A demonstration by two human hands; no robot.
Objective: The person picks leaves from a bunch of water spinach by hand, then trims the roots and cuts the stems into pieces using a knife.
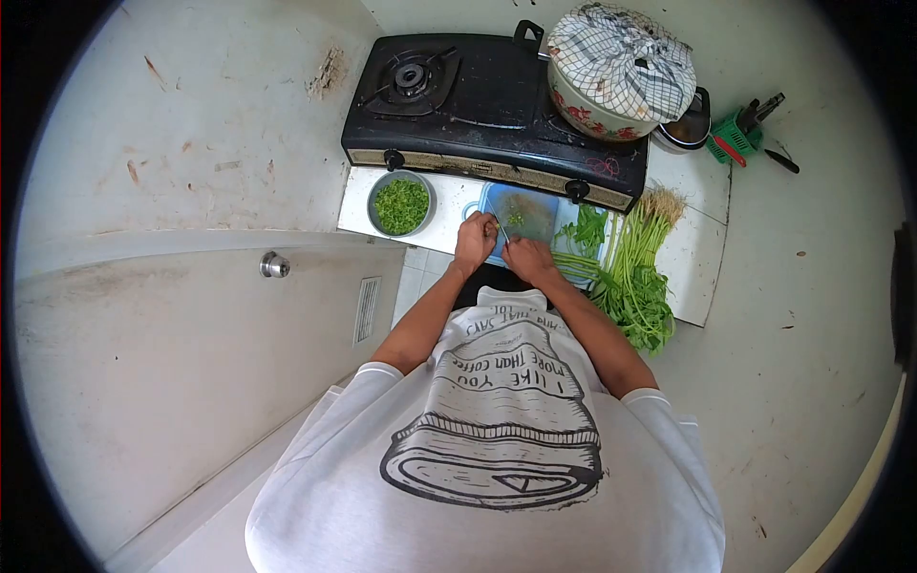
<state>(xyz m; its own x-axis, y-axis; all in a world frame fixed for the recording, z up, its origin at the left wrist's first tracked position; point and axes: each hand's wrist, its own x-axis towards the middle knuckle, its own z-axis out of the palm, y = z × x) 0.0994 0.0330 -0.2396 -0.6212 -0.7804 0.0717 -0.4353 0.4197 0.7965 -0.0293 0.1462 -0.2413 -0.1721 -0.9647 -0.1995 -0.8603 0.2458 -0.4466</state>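
Note:
On a blue cutting board (pixel 547 202), my right hand (pixel 529 260) is closed round a knife (pixel 503 229), its thin blade pointing away and slightly left. My left hand (pixel 474 241) is closed beside the blade, its fingers pinching what appear to be celery stalks, mostly hidden by the fingers. Small chopped green bits (pixel 517 219) lie on the board right of the blade. Loose celery leaves (pixel 586 227) rest at the board's right side. A large bunch of leafy celery (pixel 635 277) with roots lies farther right. Left of my hands stands a bowl of chopped greens (pixel 401 206).
A black two-burner stove (pixel 497 95) stands behind the board. On its right side sits a flowered pot (pixel 597 119) under a checked cloth (pixel 621 57). A smaller pan (pixel 686 129) and a green basket (pixel 735 138) with knives are farther right. A wall (pixel 191 315) borders the left.

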